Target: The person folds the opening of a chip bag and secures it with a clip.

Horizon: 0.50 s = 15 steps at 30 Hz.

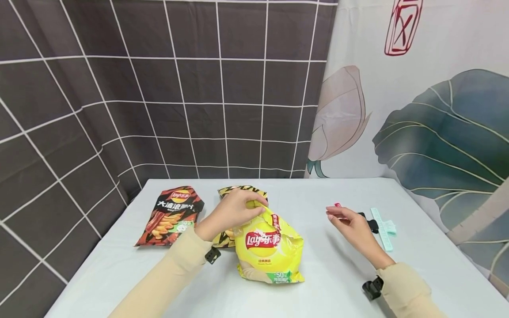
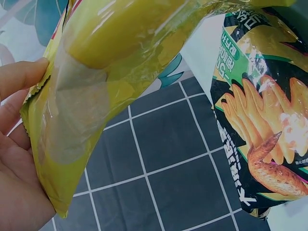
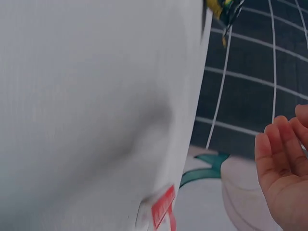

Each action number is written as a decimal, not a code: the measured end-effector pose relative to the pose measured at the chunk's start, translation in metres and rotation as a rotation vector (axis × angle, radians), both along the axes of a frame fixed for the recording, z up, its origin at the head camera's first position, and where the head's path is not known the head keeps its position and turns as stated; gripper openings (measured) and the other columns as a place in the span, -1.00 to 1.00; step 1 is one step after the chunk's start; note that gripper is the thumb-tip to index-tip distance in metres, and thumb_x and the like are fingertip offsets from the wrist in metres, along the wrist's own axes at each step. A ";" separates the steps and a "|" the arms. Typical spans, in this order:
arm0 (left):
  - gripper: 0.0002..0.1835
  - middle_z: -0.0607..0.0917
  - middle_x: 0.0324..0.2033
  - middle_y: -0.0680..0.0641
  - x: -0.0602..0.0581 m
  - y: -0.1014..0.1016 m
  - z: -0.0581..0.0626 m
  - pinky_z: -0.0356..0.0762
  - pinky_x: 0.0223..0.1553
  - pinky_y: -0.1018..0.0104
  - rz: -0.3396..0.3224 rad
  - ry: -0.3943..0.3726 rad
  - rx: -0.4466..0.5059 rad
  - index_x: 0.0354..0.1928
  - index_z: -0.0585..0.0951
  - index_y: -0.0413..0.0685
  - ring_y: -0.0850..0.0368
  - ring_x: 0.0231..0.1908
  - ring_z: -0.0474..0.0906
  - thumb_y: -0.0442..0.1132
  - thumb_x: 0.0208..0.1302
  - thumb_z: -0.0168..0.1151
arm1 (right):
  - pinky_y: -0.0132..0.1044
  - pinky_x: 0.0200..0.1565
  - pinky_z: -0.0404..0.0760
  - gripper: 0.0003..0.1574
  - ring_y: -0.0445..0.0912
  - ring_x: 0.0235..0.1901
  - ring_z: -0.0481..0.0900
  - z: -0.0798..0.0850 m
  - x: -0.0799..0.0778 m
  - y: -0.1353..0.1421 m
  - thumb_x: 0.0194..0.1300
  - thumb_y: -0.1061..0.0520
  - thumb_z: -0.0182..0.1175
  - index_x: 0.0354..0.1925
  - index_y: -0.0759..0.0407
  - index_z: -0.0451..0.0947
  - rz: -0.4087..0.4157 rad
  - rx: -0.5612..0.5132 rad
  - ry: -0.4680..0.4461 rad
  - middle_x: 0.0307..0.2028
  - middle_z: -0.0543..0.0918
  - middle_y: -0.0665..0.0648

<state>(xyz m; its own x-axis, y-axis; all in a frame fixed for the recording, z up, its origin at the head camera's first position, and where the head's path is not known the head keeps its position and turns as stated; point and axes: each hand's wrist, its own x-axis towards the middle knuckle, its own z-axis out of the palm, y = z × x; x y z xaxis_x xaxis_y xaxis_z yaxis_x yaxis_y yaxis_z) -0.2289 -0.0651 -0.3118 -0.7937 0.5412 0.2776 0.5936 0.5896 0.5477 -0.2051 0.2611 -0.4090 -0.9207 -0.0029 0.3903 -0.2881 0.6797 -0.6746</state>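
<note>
A yellow Lay's chip bag (image 1: 268, 249) stands on the white table, its top corner pinched between the thumb and fingers of my left hand (image 1: 237, 208). In the left wrist view the bag's crimped edge lies by the thumb (image 2: 36, 74). Over the table to the right, my right hand (image 1: 351, 227) is raised with relaxed fingers and holds nothing. Near it lie a mint-green strip-like piece (image 1: 382, 229) and a black piece (image 1: 373, 224), partly covered by that hand. A small red-and-white item (image 3: 163, 207) shows in the right wrist view.
A red-and-black Lay's bag (image 1: 172, 216) lies at the left of the table (image 1: 310, 194). Behind the yellow bag is a black-and-yellow chip bag (image 2: 262, 110), mostly hidden from the head view. A dark gridded cloth (image 1: 191, 88) and a flower-printed cloth (image 1: 350, 110) hang behind.
</note>
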 end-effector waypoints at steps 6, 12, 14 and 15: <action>-0.83 0.74 -0.08 0.04 0.001 0.000 0.000 0.49 -0.08 0.28 0.003 -0.007 0.001 -0.15 0.73 0.03 0.19 -0.14 0.52 -0.24 0.21 0.32 | -0.63 -0.19 0.52 -0.63 -0.32 -0.21 0.60 0.001 -0.006 0.014 0.33 0.15 0.20 0.06 0.28 0.58 -0.024 0.052 0.007 0.01 0.65 0.29; -0.82 0.73 -0.07 0.03 0.000 0.000 0.000 0.48 -0.09 0.27 0.000 -0.009 -0.001 -0.14 0.73 0.00 0.18 -0.15 0.51 -0.24 0.21 0.32 | -0.21 -0.14 0.66 -0.60 0.13 -0.16 0.64 0.003 -0.013 0.023 0.30 0.24 0.20 0.08 0.38 0.55 -0.034 0.132 -0.019 -0.06 0.64 0.33; -0.83 0.73 -0.08 0.04 -0.001 0.000 -0.001 0.48 -0.09 0.27 0.003 -0.008 -0.002 -0.14 0.73 0.02 0.19 -0.15 0.51 -0.23 0.21 0.32 | -0.09 -0.15 0.65 -0.60 0.15 -0.17 0.63 0.003 -0.015 0.026 0.30 0.25 0.18 0.09 0.39 0.54 -0.043 0.148 -0.058 -0.06 0.62 0.36; -0.83 0.73 -0.08 0.04 -0.001 0.000 -0.001 0.48 -0.08 0.27 0.004 -0.008 -0.002 -0.15 0.73 0.03 0.19 -0.15 0.51 -0.23 0.21 0.32 | -0.06 -0.15 0.65 -0.59 0.15 -0.17 0.62 0.004 -0.016 0.028 0.31 0.25 0.17 0.10 0.40 0.53 -0.050 0.156 -0.082 -0.07 0.62 0.37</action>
